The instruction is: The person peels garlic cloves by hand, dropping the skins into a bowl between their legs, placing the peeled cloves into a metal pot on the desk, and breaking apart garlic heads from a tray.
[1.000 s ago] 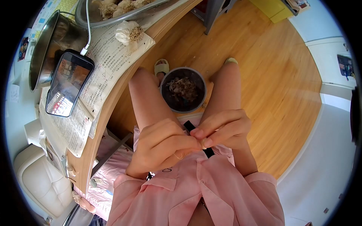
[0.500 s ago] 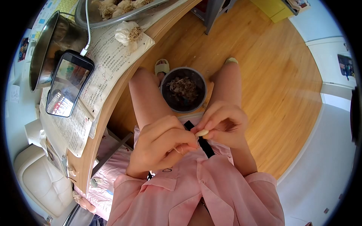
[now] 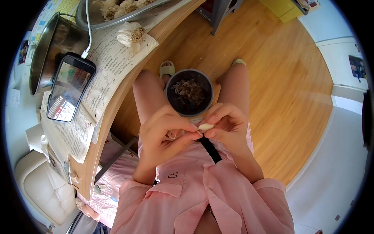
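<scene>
A pale, peeled-looking garlic clove (image 3: 205,127) sits between my two hands, above my lap. My right hand (image 3: 230,126) pinches its right end between thumb and fingertips. From the other side, my left hand (image 3: 163,130) closes thumb and index finger at the clove's left end. A thin strip of garlic skin (image 3: 171,135) clings by the curled fingers of my left hand. Below, between my legs, a dark round bin (image 3: 170,97) holds a heap of brownish garlic skins (image 3: 189,91).
On the desk (image 3: 128,80) at left lie printed sheets (image 3: 107,58), a phone (image 3: 71,86) on a white cable and one garlic bulb (image 3: 126,35). A metal pot (image 3: 48,54) and a metal basin (image 3: 117,22) with garlic bulbs stand there too. A grey stool leg (image 3: 217,17) is beyond.
Both hands have shifted slightly up and away from my body with the clove. My left hand has turned and its thumb and index finger now reach the clove's end.
</scene>
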{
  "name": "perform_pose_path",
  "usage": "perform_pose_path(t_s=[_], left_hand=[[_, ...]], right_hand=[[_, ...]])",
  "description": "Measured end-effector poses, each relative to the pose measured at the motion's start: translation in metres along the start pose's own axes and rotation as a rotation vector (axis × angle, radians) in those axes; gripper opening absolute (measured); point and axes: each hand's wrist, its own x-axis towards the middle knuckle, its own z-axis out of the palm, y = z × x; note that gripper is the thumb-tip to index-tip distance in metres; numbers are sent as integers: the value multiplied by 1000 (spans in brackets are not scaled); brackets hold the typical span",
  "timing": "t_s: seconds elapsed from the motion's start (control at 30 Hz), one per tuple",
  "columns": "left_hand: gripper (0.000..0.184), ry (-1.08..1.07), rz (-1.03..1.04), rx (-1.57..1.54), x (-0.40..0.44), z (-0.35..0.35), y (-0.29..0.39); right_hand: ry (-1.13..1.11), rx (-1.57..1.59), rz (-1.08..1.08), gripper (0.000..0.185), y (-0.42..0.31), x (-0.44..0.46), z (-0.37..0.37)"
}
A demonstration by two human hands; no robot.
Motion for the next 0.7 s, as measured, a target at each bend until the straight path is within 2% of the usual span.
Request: perform_pose_path(t_s=[0.1, 0.3, 0.5, 0.6, 0.7], left_hand=[[23, -40, -20, -14, 1, -5, -2], [20, -57, -45, -4, 3, -8, -2], [18, -84, -69, 22, 5, -8, 4], [17, -91, -113, 30, 4, -9, 8], [17, -103, -115, 45, 5, -10, 9]], right_hand=[[33, -11, 20, 24, -1, -1, 2], [-100, -245, -127, 18, -3, 5, -5], [-124, -348, -154, 15, -7, 7, -7], [-31, -409, -143, 19, -9, 5, -1], [-101, -466, -133, 14, -11, 3, -6]])
